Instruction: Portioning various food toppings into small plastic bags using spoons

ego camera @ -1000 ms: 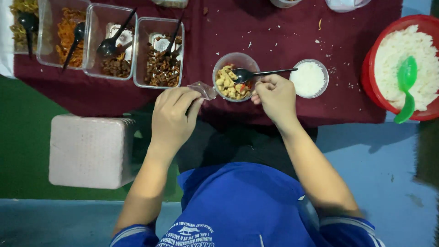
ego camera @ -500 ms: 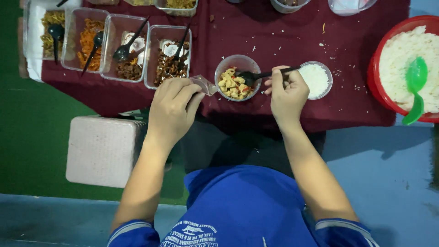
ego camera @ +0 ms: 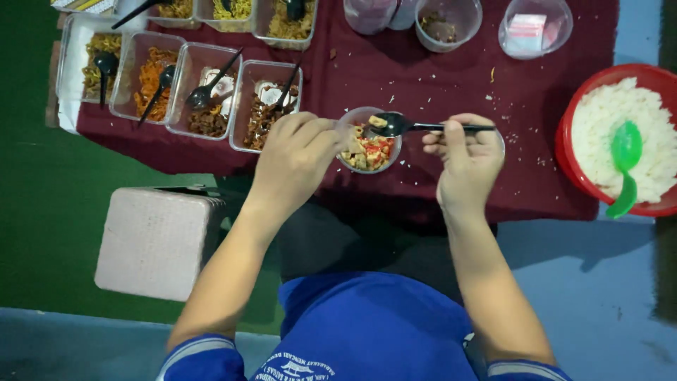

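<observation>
My left hand [ego camera: 296, 159] has its fingers curled against the left rim of a small round clear cup [ego camera: 368, 149] of yellow and red food pieces. A bit of a small clear bag shows at those fingertips. My right hand [ego camera: 465, 152] grips the handle of a black spoon [ego camera: 395, 125]. The spoon's bowl carries a piece of food just above the cup's far rim. A second small cup is almost hidden under my right hand.
All of this sits on a maroon cloth [ego camera: 423, 70] strewn with rice grains. At right stands a red basin [ego camera: 564, 144] of rice with a green scoop [ego camera: 624, 166]. Rectangular clear tubs [ego camera: 211, 95] with black spoons line the left. Round cups [ego camera: 448, 21] stand at the back, and a pinkish stool [ego camera: 159, 243] is below left.
My left hand moved right up to the cup's rim. My right hand lifted the spoon out of the cup with food on it. The view shifted, showing more tubs at the back.
</observation>
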